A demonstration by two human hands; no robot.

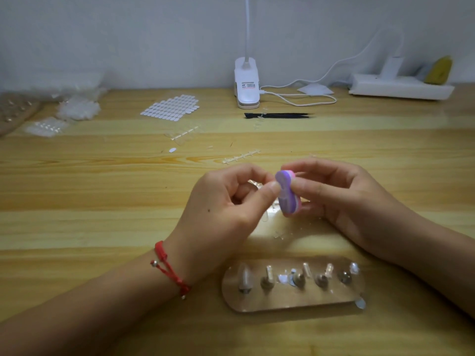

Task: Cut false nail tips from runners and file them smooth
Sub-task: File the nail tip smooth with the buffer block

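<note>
Our right hand [341, 201] grips the file block [287, 194]; our left hand [231, 201] pinches a hidden, presumed nail tip. We advise light, even strokes.

Dim, greyish light throughout — the wall [128, 34] reads flat and dull. One pale glare patch shines on the surface [259, 233] near centre; shadows are soft and faint. Wide-angle bowing bends the edges, and the far-left plastic packets [77, 109] are blurred.
</note>
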